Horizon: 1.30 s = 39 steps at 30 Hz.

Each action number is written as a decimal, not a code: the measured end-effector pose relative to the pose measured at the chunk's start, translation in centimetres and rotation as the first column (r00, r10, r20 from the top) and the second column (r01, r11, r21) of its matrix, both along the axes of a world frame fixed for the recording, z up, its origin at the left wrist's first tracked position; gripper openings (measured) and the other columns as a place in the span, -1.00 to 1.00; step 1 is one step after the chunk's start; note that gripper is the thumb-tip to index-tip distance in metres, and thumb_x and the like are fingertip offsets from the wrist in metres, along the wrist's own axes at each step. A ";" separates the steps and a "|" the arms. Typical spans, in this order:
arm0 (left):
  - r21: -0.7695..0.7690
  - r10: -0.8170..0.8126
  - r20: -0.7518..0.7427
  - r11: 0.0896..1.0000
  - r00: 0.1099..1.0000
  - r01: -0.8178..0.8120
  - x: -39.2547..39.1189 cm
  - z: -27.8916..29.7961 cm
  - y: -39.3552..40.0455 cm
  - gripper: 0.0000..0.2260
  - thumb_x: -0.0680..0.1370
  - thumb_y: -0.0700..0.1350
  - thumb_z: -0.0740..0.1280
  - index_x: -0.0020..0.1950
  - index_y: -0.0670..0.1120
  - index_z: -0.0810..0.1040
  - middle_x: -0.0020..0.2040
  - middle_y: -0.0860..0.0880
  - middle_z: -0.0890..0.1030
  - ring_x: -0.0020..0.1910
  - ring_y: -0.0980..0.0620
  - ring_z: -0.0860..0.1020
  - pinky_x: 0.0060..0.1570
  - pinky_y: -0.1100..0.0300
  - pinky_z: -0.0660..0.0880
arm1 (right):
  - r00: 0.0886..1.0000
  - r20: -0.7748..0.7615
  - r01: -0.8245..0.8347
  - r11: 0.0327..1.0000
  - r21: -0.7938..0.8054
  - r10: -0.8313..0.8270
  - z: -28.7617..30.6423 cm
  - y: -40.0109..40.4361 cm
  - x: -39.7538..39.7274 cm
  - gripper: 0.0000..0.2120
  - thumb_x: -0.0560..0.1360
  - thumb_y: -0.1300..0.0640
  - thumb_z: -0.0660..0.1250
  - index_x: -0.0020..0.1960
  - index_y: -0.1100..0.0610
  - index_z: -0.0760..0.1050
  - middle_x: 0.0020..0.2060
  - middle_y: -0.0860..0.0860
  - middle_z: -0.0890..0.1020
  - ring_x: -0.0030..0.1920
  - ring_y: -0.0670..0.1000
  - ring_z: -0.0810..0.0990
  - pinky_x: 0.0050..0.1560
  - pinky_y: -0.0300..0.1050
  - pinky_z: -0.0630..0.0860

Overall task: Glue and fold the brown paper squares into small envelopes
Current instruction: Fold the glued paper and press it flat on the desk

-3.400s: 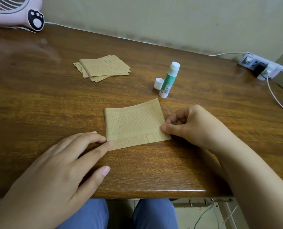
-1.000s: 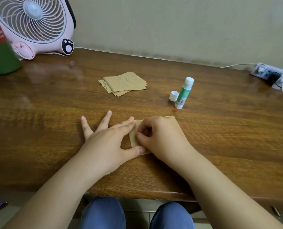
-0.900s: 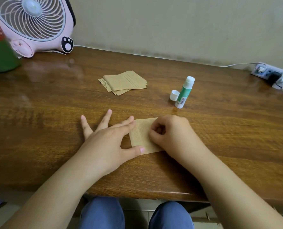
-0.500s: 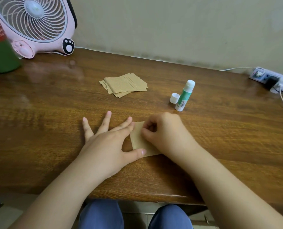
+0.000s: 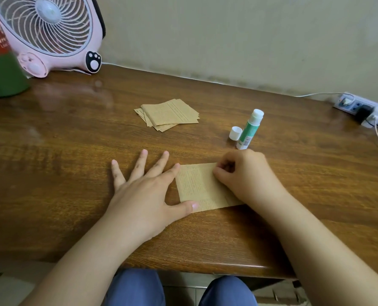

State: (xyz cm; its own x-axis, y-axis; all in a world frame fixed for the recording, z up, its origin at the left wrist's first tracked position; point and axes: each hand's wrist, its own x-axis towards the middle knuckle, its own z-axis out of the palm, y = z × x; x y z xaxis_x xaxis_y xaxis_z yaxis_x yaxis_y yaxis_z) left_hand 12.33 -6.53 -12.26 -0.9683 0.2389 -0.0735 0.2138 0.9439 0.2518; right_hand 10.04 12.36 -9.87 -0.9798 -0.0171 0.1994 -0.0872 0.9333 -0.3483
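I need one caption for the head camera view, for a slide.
Left hand steadies a brown paper piece while the right hand presses it.

Folded brown paper square point(image 5: 197, 187): printed with fine text, lying flat on the table between the left hand point(image 5: 144, 191) and right hand point(image 5: 247, 175). Stack of brown paper squares point(image 5: 168, 114): loosely fanned, well beyond the left hand. Uncapped green glue stick point(image 5: 250, 129): upright, just beyond the right hand, white cap point(image 5: 235, 133) beside it.

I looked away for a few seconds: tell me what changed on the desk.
The brown paper went from open to folded narrower. The left hand moved in and presses its left edge flat; the right hand creases it with curled fingers. The paper stack, glue stick and cap stayed put.
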 end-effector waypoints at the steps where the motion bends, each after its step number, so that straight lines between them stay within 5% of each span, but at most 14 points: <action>1: 0.001 0.001 -0.001 1.000 1.000 -0.001 0.0 0.0 0.0 -0.20 0.35 0.49 0.04 0.52 0.25 -0.09 0.52 0.21 -0.27 0.47 0.06 -0.39 0.35 -0.28 -0.39 | 0.998 -0.012 -0.061 0.998 -0.005 0.061 -0.1 -1.3 -0.2 -0.92 0.46 0.08 0.33 -0.13 0.03 0.60 -0.29 -0.12 0.53 -0.23 -0.10 0.50 -0.31 -0.32 0.34; 5: 0.000 0.007 -0.002 1.000 1.000 -0.007 0.0 0.0 0.0 -0.21 0.36 0.49 0.04 0.52 0.26 -0.09 0.52 0.21 -0.28 0.47 0.06 -0.38 0.36 -0.27 -0.39 | 0.987 0.011 -0.158 0.987 -0.010 0.158 -0.3 -4.6 -0.8 -0.89 0.51 0.03 0.28 -0.11 0.01 0.57 -0.29 -0.13 0.48 -0.23 -0.12 0.46 -0.43 -0.44 0.30; 9: -0.008 0.002 -0.007 1.000 1.000 -0.002 0.0 -0.2 -0.1 -0.20 0.35 0.50 0.02 0.52 0.26 -0.11 0.52 0.20 -0.27 0.47 0.06 -0.38 0.36 -0.27 -0.39 | 0.999 0.016 0.032 0.999 -0.039 -0.031 -0.5 -0.6 -1.3 -0.92 0.47 0.10 0.31 -0.17 0.07 0.55 -0.24 -0.04 0.58 -0.16 -0.02 0.53 -0.20 -0.19 0.43; 15: 0.016 0.014 -0.041 1.000 0.999 -0.013 0.2 0.0 0.0 -0.20 0.35 0.49 0.04 0.53 0.24 -0.08 0.53 0.20 -0.25 0.48 0.06 -0.36 0.37 -0.27 -0.38 | 0.981 0.046 0.191 0.981 -0.022 -0.190 -0.4 2.8 -1.3 -0.90 0.48 0.10 0.31 -0.10 0.08 0.59 -0.13 0.01 0.60 -0.13 -0.04 0.52 -0.18 -0.19 0.44; 20: -0.054 0.062 -0.159 0.996 0.985 -0.072 1.1 0.6 0.7 -0.17 0.34 0.54 -0.08 0.52 0.15 0.13 0.56 0.11 -0.17 0.50 0.01 -0.32 0.32 -0.34 -0.41 | 0.997 -0.070 0.043 0.998 0.053 -0.039 -0.1 0.5 2.7 -0.75 0.54 -0.03 0.21 0.17 0.00 0.50 0.05 -0.09 0.53 0.05 -0.06 0.45 0.05 -0.16 0.44; 24: -0.117 0.032 -0.264 0.991 0.964 -0.064 3.4 1.1 1.9 -0.11 0.32 0.50 -0.15 0.12 -0.10 0.63 0.47 -0.07 0.32 0.52 -0.14 0.10 0.33 -0.41 -0.28 | 0.991 0.028 -0.136 0.977 0.164 0.133 -0.8 -1.1 4.8 -0.62 0.59 -0.09 0.07 0.38 -0.05 0.33 0.34 -0.12 0.37 0.29 -0.03 0.29 0.30 -0.17 0.24; 26: -0.059 -0.050 -0.309 0.998 0.950 0.033 4.5 0.8 2.4 -0.22 0.39 0.44 -0.03 -0.13 -0.17 0.69 0.33 -0.12 0.50 0.42 -0.19 0.32 0.35 -0.41 -0.19 | 0.980 0.041 -0.200 0.968 0.152 0.196 -0.9 -0.8 4.4 -0.59 0.60 -0.06 0.08 0.42 -0.04 0.28 0.40 -0.13 0.32 0.36 -0.05 0.24 0.33 -0.26 0.14; 29: 0.012 -0.203 -0.365 0.975 0.909 0.222 4.8 0.5 2.2 -0.50 0.48 0.30 0.10 -0.36 -0.01 0.61 0.25 -0.02 0.57 0.36 -0.07 0.41 0.38 -0.29 -0.11 | 0.949 0.078 -0.310 0.949 0.058 0.305 -0.8 0.2 3.5 -0.63 0.55 0.09 0.19 0.36 0.00 0.38 0.32 -0.14 0.41 0.32 -0.12 0.34 0.30 -0.32 0.23; 32: 0.093 -0.219 -0.312 0.961 0.924 0.260 2.4 2.0 1.4 -0.71 0.56 0.23 0.11 0.02 0.13 0.54 0.38 0.22 0.36 0.46 0.18 0.15 0.42 -0.11 -0.33 | 0.933 0.085 -0.353 0.935 0.035 0.349 -0.3 1.0 2.7 -0.64 0.46 0.20 0.24 0.24 0.01 0.47 0.18 -0.16 0.49 0.20 -0.14 0.45 0.21 -0.31 0.36; 34: 0.027 -0.232 -0.207 0.970 0.951 0.243 -0.1 1.6 0.8 -0.54 0.53 0.28 0.13 0.38 0.13 0.33 0.45 0.27 0.20 0.48 0.22 -0.03 0.38 -0.17 -0.44 | 0.936 0.074 -0.349 0.935 0.069 0.344 0.0 0.6 2.1 -0.59 0.45 0.21 0.22 0.28 0.00 0.45 0.18 -0.15 0.47 0.22 -0.14 0.41 0.20 -0.34 0.32; 39: 0.032 -0.193 -0.141 0.979 0.971 0.200 -1.9 0.7 0.7 -0.34 0.44 0.38 0.14 0.49 0.16 0.19 0.45 0.34 0.15 0.50 0.20 -0.11 0.31 -0.26 -0.48 | 0.926 0.073 -0.375 0.924 0.071 0.370 -0.5 -1.8 0.7 -0.47 0.46 0.30 0.16 0.42 0.05 0.34 0.28 -0.05 0.41 0.30 -0.03 0.31 0.31 -0.23 0.25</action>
